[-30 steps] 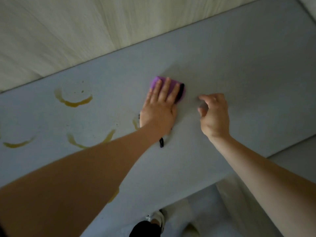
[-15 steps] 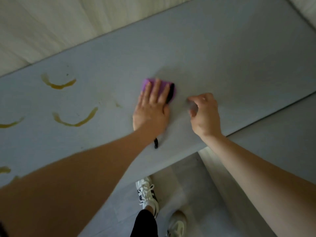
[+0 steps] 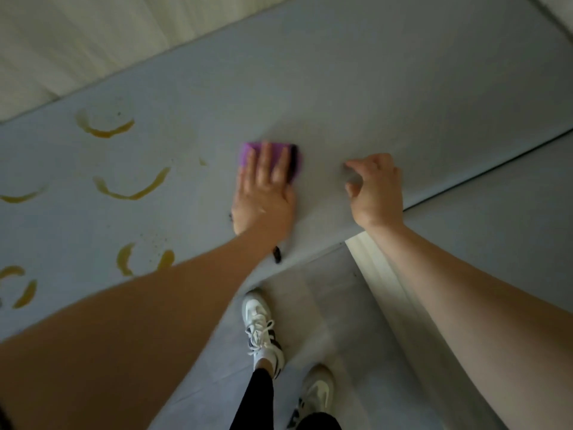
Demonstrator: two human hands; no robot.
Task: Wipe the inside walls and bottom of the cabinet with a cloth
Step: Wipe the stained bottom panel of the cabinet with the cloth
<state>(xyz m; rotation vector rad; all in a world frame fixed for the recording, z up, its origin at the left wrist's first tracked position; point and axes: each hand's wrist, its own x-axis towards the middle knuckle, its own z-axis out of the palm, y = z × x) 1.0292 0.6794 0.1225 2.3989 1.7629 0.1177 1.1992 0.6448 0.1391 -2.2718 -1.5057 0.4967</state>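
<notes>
A purple cloth with a black edge lies flat mid-way along the grey cabinet bottom panel, which bears curved yellow-brown stains toward its left end.

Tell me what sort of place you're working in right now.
Probably a home, at a cabinet being cleaned. A grey shelf carries yellowish ring stains, the left hand presses a purple cloth flat on it, and grey floor tiles show below by the person's white sneakers.

The left hand has slid the purple cloth away from the nearest yellow stain. A smear that lay just beside that hand is wiped down to a faint speck.
</notes>
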